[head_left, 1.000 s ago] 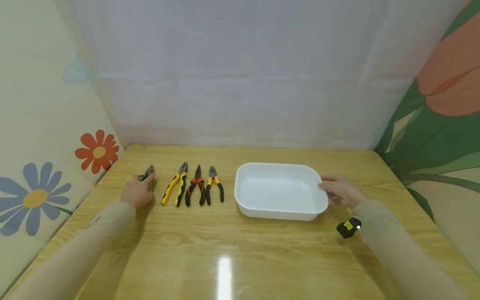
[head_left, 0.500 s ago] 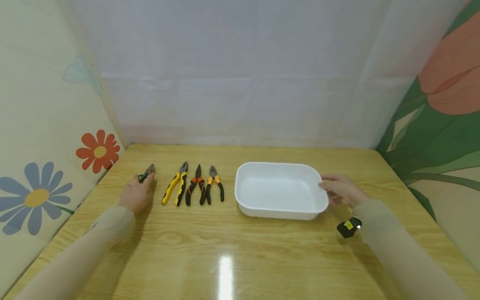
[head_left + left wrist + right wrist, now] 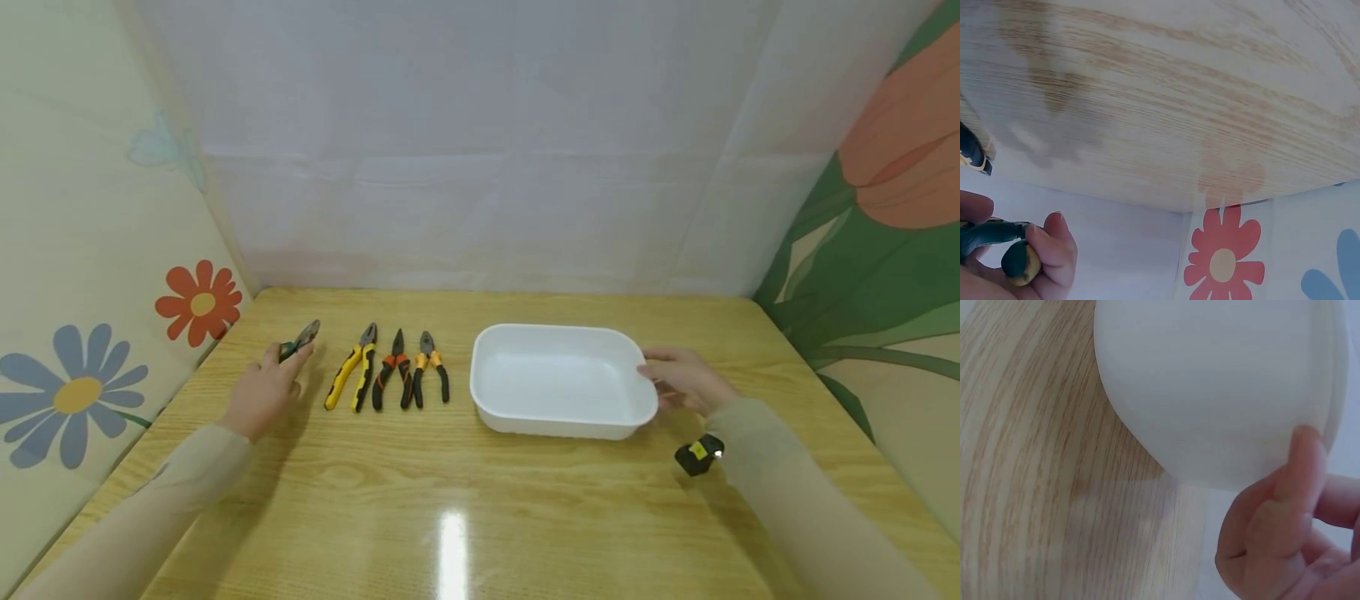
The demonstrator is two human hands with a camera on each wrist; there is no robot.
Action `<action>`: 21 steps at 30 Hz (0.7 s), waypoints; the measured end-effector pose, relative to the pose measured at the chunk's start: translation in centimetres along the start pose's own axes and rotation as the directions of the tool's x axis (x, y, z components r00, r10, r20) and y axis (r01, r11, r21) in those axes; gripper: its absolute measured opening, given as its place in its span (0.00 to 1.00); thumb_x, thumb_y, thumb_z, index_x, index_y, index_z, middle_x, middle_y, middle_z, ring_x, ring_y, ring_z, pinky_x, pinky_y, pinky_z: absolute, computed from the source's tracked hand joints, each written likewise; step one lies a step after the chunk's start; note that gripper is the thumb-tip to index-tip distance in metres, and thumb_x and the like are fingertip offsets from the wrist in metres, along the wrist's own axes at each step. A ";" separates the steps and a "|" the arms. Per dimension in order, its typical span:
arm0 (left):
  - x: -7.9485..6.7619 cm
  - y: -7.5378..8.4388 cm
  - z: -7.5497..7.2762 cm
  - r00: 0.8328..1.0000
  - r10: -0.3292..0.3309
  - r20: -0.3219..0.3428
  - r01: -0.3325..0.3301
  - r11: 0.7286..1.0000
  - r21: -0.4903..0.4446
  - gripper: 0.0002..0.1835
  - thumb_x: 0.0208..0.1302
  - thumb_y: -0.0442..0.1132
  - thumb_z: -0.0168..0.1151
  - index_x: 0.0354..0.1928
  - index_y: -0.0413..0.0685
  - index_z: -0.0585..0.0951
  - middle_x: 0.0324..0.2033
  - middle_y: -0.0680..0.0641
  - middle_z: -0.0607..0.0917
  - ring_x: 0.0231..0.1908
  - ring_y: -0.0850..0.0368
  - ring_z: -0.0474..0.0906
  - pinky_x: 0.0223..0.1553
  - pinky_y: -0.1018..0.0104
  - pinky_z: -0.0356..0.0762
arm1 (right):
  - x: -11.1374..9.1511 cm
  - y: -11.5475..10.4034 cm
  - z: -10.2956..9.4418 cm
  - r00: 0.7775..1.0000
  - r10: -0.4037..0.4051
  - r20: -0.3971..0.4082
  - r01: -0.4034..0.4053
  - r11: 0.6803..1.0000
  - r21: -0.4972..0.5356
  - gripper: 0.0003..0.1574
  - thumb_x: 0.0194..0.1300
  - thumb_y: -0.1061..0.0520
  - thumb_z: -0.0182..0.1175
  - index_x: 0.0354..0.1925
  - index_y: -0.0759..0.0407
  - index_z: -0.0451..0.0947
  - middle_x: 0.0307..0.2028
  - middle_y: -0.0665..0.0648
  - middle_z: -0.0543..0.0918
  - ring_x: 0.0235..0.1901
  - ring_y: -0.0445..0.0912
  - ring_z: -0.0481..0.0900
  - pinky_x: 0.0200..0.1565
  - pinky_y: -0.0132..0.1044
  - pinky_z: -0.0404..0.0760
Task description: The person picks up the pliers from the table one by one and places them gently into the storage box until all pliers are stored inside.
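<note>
My left hand (image 3: 264,393) grips a pair of green-handled pliers (image 3: 307,334) at the left of the table, their metal nose pointing away and to the right. In the left wrist view the fingers curl round the green and yellow handles (image 3: 1017,261), raised over the tabletop. Over at the right, my right hand (image 3: 684,382) holds the end of a white plastic basin (image 3: 562,427) by its rim. Its fingers (image 3: 1304,465) lie against the outer wall in the right wrist view, while the thumb reaches over the rim in the head view.
Between the left hand and the basin lie yellow-and-black pliers (image 3: 365,367), orange-and-black long-nose pliers (image 3: 387,379) and black-handled pliers with yellow-orange collars (image 3: 420,377), side by side. A white sheet (image 3: 480,183) backs the wooden table (image 3: 375,500), with flowered panels at both sides.
The left hand has raised the green-handled pliers, and their nose has shifted up and to the right in the head view. The right hand and basin stay put.
</note>
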State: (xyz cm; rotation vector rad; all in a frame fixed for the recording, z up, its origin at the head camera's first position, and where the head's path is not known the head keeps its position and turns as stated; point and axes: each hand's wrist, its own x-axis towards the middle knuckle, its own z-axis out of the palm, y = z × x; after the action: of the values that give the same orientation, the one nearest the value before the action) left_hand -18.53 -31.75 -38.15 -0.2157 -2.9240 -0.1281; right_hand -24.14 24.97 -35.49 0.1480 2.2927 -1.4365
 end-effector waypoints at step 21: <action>-1.4 2.1 -1.3 0.991 0.115 -0.065 -0.112 0.992 0.057 0.32 0.62 0.31 0.59 0.69 0.48 0.66 0.58 0.20 0.67 0.33 0.27 0.75 0.11 0.57 0.68 | 0.1 0.1 0.0 1.000 -0.013 0.001 0.013 1.000 -0.005 0.39 0.72 0.55 0.53 0.71 0.73 0.51 0.46 0.59 0.79 0.36 0.45 0.78 0.37 0.38 0.80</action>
State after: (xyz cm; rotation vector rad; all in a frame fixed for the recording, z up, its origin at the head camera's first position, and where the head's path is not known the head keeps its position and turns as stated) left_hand -16.61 -30.04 -37.03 -0.3613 -2.8352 -0.0397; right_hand -24.15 25.00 -35.59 0.1308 2.3002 -1.4363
